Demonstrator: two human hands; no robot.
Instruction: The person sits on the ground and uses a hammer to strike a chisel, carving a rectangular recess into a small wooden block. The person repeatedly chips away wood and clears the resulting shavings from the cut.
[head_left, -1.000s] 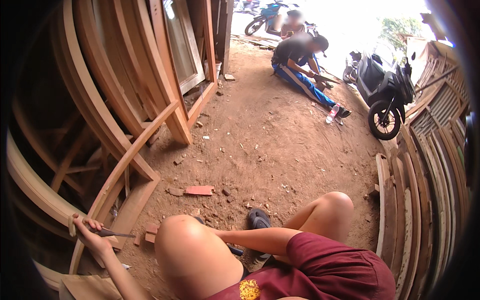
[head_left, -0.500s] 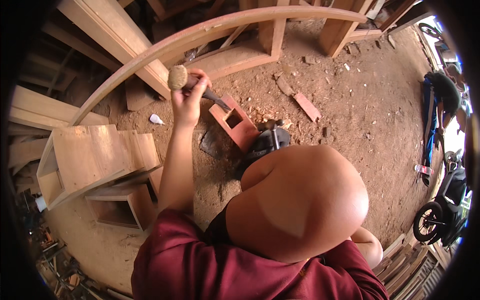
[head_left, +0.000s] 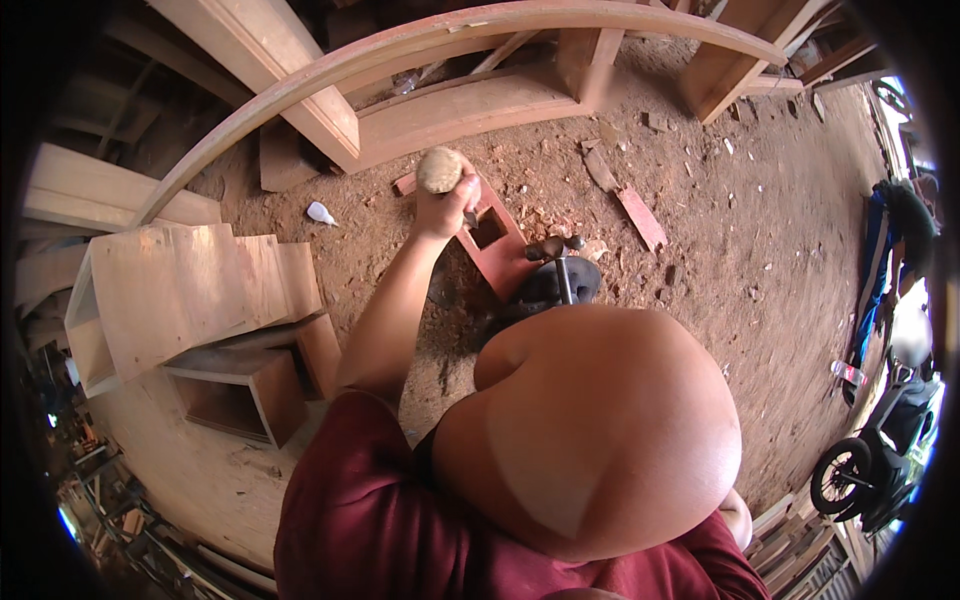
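Observation:
My left hand (head_left: 445, 210) is closed on the chisel (head_left: 440, 170), whose pale, round-ended handle rises from my fist, with part of the dark blade showing over a reddish wooden block (head_left: 495, 265). A square hole is cut in the block, beside the blade. Just right of the block lies a hammer head (head_left: 548, 247), its shaft (head_left: 564, 285) running down behind my bent knee (head_left: 610, 420) and in front of a dark sandal (head_left: 535, 292). My right hand is hidden behind my legs.
Wooden frames (head_left: 470, 113) and a curved rail (head_left: 420, 40) line the top. Wooden boxes (head_left: 170, 295) stand at left. Offcuts (head_left: 635, 215), shavings and a small white bottle (head_left: 320, 213) lie on the dirt. Another person (head_left: 890, 245) and a parked motorbike (head_left: 870, 460) are at far right.
The view has swung down from the yard to my knee and the block. My left hand has moved rightward onto the block with the chisel, now tilted more upright.

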